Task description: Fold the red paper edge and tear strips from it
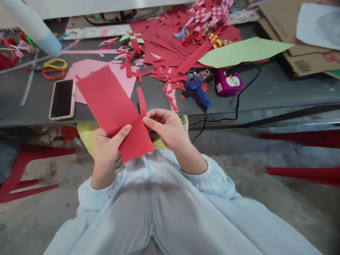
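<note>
A long red paper sheet [111, 102] with a crease across it tilts over my lap at the table's front edge. My left hand [107, 143] grips its lower left side, thumb on top and the other fingers hidden beneath. At the sheet's right edge, my right hand [168, 129] pinches a narrow red paper strip [142, 101] between thumb and fingers. The strip curls upward and its lower end meets the sheet near the crease; whether it is still joined there I cannot tell.
On the dark table [159, 106] lie a phone [62, 99], scissors [54, 69], pink paper [90, 71], a pile of red paper pieces [162, 42] and a green paper sheet [245, 53]. A blue glue gun [198, 91] with a cord lies near a purple box [228, 83]. Cardboard [310, 63] sits at right.
</note>
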Motion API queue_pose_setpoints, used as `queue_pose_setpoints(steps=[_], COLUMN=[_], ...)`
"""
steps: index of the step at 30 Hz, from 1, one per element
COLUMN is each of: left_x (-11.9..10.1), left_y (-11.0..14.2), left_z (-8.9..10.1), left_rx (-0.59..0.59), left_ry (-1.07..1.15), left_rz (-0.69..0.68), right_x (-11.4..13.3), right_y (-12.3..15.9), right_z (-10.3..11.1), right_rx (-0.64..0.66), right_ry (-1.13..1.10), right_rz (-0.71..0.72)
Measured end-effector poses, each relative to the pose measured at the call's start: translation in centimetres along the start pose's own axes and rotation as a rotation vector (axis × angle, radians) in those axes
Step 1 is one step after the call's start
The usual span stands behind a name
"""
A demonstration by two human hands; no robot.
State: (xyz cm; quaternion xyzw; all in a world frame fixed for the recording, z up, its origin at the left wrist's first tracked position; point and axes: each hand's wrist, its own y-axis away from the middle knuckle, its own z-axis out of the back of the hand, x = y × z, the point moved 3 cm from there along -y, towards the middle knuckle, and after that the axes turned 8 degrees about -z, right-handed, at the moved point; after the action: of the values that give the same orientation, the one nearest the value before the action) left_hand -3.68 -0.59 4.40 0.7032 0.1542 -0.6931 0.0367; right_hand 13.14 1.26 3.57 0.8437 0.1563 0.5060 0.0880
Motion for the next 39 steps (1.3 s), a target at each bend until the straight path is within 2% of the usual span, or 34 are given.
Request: queue_pose_setpoints(steps=[6, 12, 15, 26, 32, 39], left_x=[0.2, 0.6, 0.6, 0.1, -0.3, -0.7], left_y=[0.1, -0.1, -0.2, -0.1, 0.0, -0.2], left_z=[0.3, 0.7, 0.8, 0.5, 0.4, 0.3], left_rx=[-0.045, -0.055, -0.063, -0.084, -0.094, -0.116], left_ry=[-0.101, -0.182, -0.215, -0.300, -0.372, -0.403], left_rz=[-0.062, -0.180, -0.205, -0.215, -0.221, -0.266], right_x=[-0.1, 0.0, -0.1, -0.9, -0.8, -0.3], right_y=[-0.1, 0.2, 0.1, -0.6, -0.4, -0.4], right_z=[0.1, 0.0, 0.0, 0.2, 0.1, -0.1], right_rx=[-0.055, 0.097, 0.119, 0.015, -0.024, 0.134], right_ry=[-0.029, -0.063, -0.081, -0.083, -0.153, -0.107], right_rz=[0.034, -0.136, -0.165, -0.014, -0.008, -0.174])
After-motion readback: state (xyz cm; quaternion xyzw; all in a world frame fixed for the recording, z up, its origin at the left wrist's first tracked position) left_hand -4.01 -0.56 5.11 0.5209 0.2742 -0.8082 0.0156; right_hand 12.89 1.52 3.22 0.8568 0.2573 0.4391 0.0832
